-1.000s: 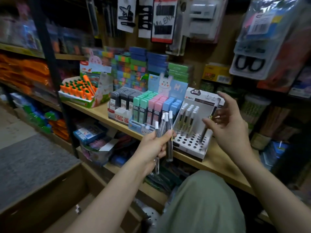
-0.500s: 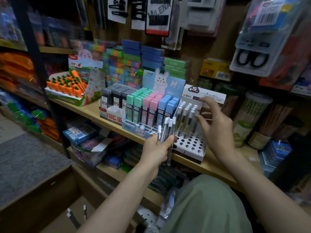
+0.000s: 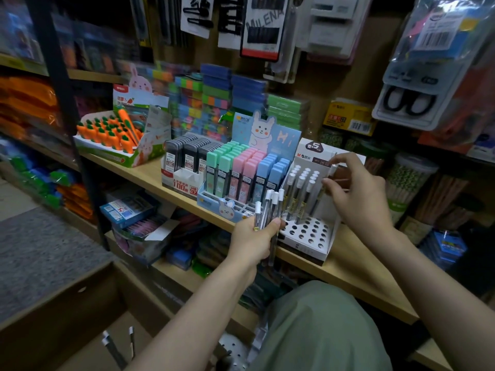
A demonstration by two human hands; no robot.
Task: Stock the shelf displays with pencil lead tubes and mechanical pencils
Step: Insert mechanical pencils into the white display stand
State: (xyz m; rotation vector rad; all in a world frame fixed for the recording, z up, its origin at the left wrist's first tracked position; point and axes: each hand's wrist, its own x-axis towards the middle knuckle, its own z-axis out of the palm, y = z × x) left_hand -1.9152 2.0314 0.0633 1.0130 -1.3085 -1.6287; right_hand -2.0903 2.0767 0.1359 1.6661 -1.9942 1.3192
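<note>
right hand (image 3: pixel 359 194) now lifting higher than half second ago, pinching white-capped pencil (image 3: pixel 325 187) over white holed display stand (image 3: pixel 308 231) on wooden shelf (image 3: pixel 348 266). left hand (image 3: pixel 254 241) gripping bundle of pencils (image 3: pixel 270 210) upright, just in front of stand. pastel lead tubes (image 3: pixel 241 172) sitting in bunny box just left of stand.

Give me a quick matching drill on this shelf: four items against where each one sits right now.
Items:
1. bundle of white-capped pencils
2. carrot-shaped pens
3. pastel lead tubes
4. single pencil

Places:
A. in the bunny "Hi" display
B. at the right hand, over the white holed stand
C. gripped in the left hand
D. in the green and white box at the shelf's left end

Pairs: 1-C, 2-D, 3-A, 4-B
</note>
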